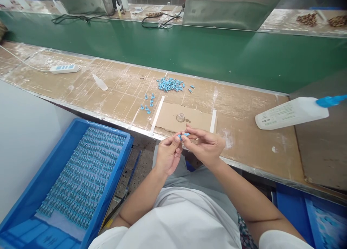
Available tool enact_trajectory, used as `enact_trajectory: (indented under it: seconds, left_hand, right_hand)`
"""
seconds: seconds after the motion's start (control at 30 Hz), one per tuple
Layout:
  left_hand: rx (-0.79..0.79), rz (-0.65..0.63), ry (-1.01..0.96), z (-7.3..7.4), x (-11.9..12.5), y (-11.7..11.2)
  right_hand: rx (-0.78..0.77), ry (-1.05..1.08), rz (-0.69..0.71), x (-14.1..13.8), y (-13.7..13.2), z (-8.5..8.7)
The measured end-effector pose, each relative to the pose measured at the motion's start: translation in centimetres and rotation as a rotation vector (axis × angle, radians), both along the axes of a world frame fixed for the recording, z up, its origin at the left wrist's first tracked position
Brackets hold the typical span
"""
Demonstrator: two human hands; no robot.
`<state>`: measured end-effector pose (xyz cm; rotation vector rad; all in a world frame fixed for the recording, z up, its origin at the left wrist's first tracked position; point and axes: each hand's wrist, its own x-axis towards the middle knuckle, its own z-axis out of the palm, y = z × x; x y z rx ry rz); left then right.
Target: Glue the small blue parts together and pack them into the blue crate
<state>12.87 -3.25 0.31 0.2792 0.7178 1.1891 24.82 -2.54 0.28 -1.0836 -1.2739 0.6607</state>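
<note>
Both hands meet just in front of the bench edge. My left hand (168, 153) and my right hand (204, 144) pinch a small blue part (183, 135) between their fingertips. Just beyond them a cardboard sheet (173, 118) is taped to the bench, with a small clear cap (180, 117) on it. A heap of blue parts (170, 84) lies farther back, and several loose blue parts (148, 102) stand to the left of the cardboard.
A blue tray (54, 169) filled with rows of blue parts sits at my lower left. A white squeeze bottle (291, 113) with a blue nozzle lies at right. A power strip (64, 68) and small white bottle (100, 83) lie left. A green conveyor belt (189, 50) runs behind.
</note>
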Motion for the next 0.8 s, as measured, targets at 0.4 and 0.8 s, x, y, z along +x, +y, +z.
enact_trajectory:
  seconds: [0.4,0.8]
  left_hand:
    - [0.03,0.085,0.021,1.0,0.9,-0.6]
    - [0.02,0.089,0.076,1.0,0.7,-0.6]
  right_hand:
    - [0.103,-0.047,0.072,1.4,0.5,0.6]
    - [0.004,0.048,0.05,1.0,0.2,1.2]
